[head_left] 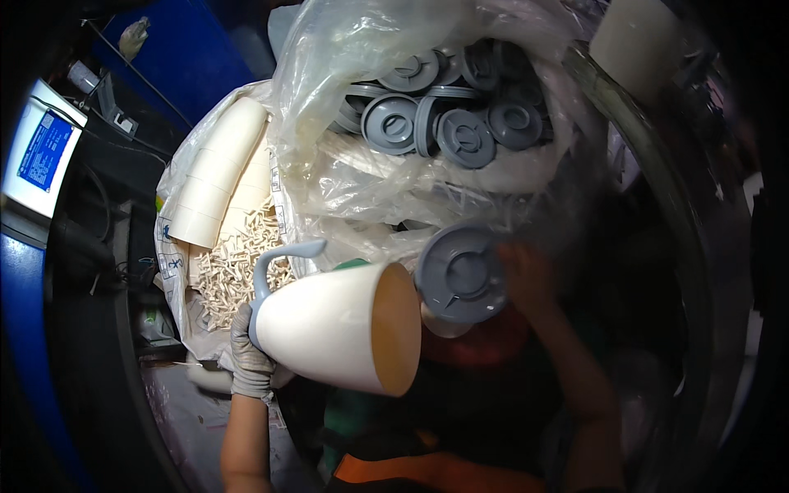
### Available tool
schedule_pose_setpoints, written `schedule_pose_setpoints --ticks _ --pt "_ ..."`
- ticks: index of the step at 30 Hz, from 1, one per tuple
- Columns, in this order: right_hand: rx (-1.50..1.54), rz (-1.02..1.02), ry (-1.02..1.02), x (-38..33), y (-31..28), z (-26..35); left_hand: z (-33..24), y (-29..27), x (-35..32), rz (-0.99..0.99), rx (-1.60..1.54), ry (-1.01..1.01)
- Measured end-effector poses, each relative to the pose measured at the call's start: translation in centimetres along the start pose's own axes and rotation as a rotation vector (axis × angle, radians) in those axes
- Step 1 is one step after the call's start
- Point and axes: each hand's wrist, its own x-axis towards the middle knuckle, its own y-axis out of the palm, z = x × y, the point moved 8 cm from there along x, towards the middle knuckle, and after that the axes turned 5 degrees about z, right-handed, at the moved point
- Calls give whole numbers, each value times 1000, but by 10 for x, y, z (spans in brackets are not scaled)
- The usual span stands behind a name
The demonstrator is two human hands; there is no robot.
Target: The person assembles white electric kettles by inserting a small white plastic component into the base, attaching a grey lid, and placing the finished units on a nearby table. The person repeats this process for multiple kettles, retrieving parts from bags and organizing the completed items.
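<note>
My left hand (250, 357), in a pale work glove, is closed on the grey base end of a cream pitcher (329, 333). The pitcher lies tilted on its side, its open mouth facing right and its blue-grey handle (265, 267) upward. At the pitcher's mouth, my right hand (526, 278) holds a round grey lid (467, 273) by its right edge. That hand is dim and slightly blurred, with its fingers partly behind the rim. The lid shows a raised ring at its centre. Whether it touches the pitcher's rim, I cannot tell.
Beyond my hands, a large clear plastic bag (316, 74) holds several grey lids (390, 123). To its left, a white sack (168, 185) contains nested cream pitcher bodies (220, 172) and many small cream pieces (230, 283). A lit screen (45, 148) stands far left.
</note>
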Motion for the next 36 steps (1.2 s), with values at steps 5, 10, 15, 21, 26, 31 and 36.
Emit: schedule_pose_setpoints --ticks 5,10,15,21,26,31,36 --pt "-152 -207 -140 -23 48 9 5 9 -16 -5 -41 25" --pt "-255 -462 -448 -75 33 48 18 18 -32 50 -90 -37" --pt "-257 -323 -658 -83 61 60 28 2 -31 33 -161 -55" --pt "-39 -39 -368 -67 64 53 35 -2 -38 67 -205 -101" --pt "256 17 -207 -48 61 24 41 5 -45 81 -219 -139" --pt "-109 148 -195 -40 53 66 38 7 -50 87 -224 -139" --pt "155 -18 -97 -27 60 43 31 14 -56 107 -275 -116"
